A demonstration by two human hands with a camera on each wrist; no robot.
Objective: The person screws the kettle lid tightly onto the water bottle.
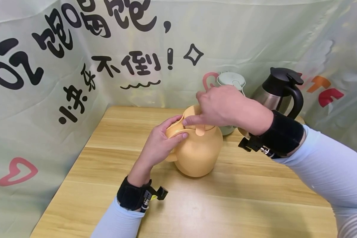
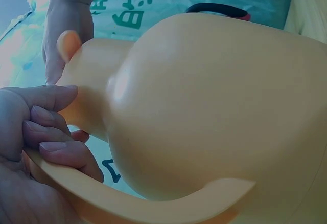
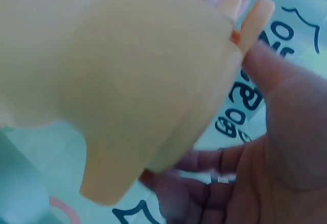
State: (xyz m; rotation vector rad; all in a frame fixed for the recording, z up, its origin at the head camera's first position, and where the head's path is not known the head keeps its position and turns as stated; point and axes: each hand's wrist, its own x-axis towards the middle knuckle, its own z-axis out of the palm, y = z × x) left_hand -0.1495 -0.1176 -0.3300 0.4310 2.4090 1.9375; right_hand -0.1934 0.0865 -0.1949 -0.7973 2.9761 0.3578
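A pale orange insulated jug [image 1: 197,155] with a rounded body stands upright on the wooden table. My left hand [image 1: 157,143] grips the top of its handle, and the thumb reaches to the neck. In the left wrist view, the fingers curl round the handle [image 2: 153,203] close to the neck. From above, my right hand [image 1: 221,104] holds the jug's lid [image 1: 191,110]. The right wrist view shows that thumb at a small upright tab [image 3: 257,23], while the other fingers bend round the opposite edge of the lid, partly hidden behind it.
Behind the jug on the right stand a pale green jug [image 1: 230,79], partly covered by my right hand, and a steel jug with a black top [image 1: 281,77]. A printed cloth [image 1: 250,36] hangs around the back and sides of the table [image 1: 107,165].
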